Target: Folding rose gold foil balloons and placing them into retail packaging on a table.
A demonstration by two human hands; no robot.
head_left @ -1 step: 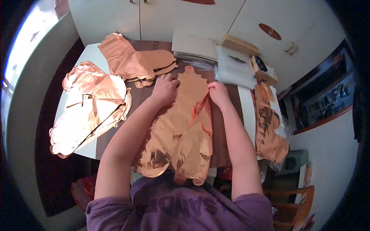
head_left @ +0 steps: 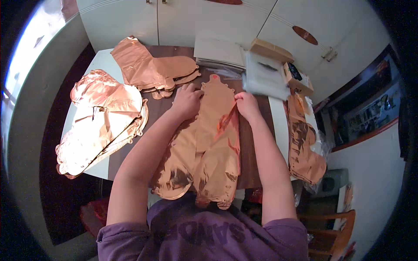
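A deflated rose-gold foil balloon (head_left: 204,143) lies flat on the dark brown table (head_left: 252,148) right in front of me, its lower end hanging over the near edge. My left hand (head_left: 187,101) rests on its upper left edge with the fingers curled over the foil beside the narrow neck. My right hand (head_left: 247,105) pinches a raised fold along the balloon's upper right edge. Both forearms reach in from below, one on each side of the balloon.
More flat rose-gold balloons are piled at the left (head_left: 104,117), at the far left of the table (head_left: 152,67) and over the right edge (head_left: 302,143). White sheets (head_left: 220,52), clear plastic bags (head_left: 265,78) and cardboard boxes (head_left: 272,50) sit at the back. White cabinet doors (head_left: 196,21) stand behind; a wooden chair (head_left: 326,235) is at lower right.
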